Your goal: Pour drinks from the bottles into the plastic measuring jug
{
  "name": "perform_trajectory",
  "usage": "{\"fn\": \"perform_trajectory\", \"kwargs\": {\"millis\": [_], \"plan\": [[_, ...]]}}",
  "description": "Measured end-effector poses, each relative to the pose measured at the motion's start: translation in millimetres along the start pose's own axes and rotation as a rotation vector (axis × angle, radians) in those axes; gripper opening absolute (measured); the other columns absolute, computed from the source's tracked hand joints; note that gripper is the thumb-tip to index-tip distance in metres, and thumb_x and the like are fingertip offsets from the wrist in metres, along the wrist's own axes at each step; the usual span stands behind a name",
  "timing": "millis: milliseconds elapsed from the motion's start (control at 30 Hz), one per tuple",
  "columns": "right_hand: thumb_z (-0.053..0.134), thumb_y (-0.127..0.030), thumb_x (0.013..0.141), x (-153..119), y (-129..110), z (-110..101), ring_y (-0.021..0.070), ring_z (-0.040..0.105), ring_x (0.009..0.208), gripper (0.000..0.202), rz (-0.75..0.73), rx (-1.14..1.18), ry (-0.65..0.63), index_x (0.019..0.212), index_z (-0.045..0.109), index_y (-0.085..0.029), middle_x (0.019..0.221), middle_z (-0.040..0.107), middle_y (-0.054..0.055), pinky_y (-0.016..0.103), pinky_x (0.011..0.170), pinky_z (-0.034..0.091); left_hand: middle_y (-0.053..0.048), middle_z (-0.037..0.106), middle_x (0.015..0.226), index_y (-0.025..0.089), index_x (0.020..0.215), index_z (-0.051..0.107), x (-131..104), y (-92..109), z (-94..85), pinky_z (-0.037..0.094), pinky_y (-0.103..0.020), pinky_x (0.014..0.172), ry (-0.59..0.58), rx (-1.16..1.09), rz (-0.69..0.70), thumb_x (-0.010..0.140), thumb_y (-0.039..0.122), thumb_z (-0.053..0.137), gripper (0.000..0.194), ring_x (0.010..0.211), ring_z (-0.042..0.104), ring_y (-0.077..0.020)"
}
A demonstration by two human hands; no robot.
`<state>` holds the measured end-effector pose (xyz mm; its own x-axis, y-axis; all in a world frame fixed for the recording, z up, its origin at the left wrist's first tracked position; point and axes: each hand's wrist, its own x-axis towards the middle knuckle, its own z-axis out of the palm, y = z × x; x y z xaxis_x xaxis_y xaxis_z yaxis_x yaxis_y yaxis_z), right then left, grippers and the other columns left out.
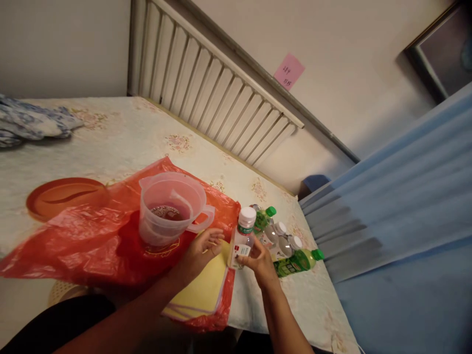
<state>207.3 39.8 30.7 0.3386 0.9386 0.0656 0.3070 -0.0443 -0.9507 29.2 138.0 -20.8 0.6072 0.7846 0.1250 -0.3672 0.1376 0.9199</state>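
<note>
My right hand is wrapped round the lower part of a clear plastic bottle with a white cap and a red-and-white label. The bottle stands nearly upright. My left hand, fingers apart and holding nothing, hovers just left of the bottle, over a yellow pad. Beyond my left hand a translucent measuring jug with dark liquid in it stands on a red plastic bag. Right of the held bottle lie several more bottles, among them a green one with a green cap.
An orange-red round lid lies at the left, partly under the bag. Bunched blue-and-white cloth is at the far left of the flowered tablecloth. A radiator runs behind; a blue curtain hangs at the right.
</note>
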Motion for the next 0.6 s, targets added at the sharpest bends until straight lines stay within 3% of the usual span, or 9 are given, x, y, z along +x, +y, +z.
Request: {"fn": "perform_trajectory", "kwargs": {"millis": [133, 300, 467, 600], "plan": [[0.08, -0.03, 0.062, 42, -10, 13, 0.0264, 0.066, 0.097, 0.052, -0.023, 0.114, 0.002, 0.111, 0.064, -0.023, 0.104, 0.071, 0.004, 0.041, 0.087, 0.053, -0.008, 0.064, 0.106, 0.019, 0.109, 0.059, -6, -5, -6.6, 0.045, -0.037, 0.09, -0.07, -0.013, -0.057, 0.08, 0.041, 0.066, 0.036, 0.099, 0.059, -0.0222], [0.079, -0.03, 0.061, 116, -10, 43, 0.0216, 0.067, 0.089, 0.053, -0.096, 0.099, -0.037, 0.111, 0.064, -0.022, 0.101, 0.071, 0.002, 0.035, 0.083, 0.053, -0.006, 0.064, 0.101, 0.018, 0.107, 0.06, -14, -5, -12.5, 0.046, -0.034, 0.083, -0.212, 0.033, -0.141, 0.076, 0.033, 0.065, 0.034, 0.09, 0.058, -0.0187], [0.076, -0.032, 0.062, 182, -19, 96, 0.0211, 0.066, 0.093, 0.051, -0.179, 0.114, -0.177, 0.111, 0.064, -0.022, 0.107, 0.071, 0.003, 0.035, 0.084, 0.053, -0.004, 0.066, 0.092, 0.019, 0.1, 0.063, -20, 0, -11.2, 0.046, -0.029, 0.073, -0.3, 0.19, -0.2, 0.068, 0.018, 0.063, 0.032, 0.079, 0.058, -0.0161], [0.077, -0.031, 0.062, 209, -36, 144, 0.0201, 0.065, 0.089, 0.05, -0.154, 0.157, -0.311, 0.11, 0.064, -0.022, 0.105, 0.071, 0.003, 0.033, 0.079, 0.053, -0.004, 0.067, 0.094, 0.018, 0.101, 0.063, -21, 4, -11.8, 0.046, -0.029, 0.07, -0.322, 0.221, -0.247, 0.064, 0.015, 0.062, 0.037, 0.077, 0.06, -0.0164]]}}
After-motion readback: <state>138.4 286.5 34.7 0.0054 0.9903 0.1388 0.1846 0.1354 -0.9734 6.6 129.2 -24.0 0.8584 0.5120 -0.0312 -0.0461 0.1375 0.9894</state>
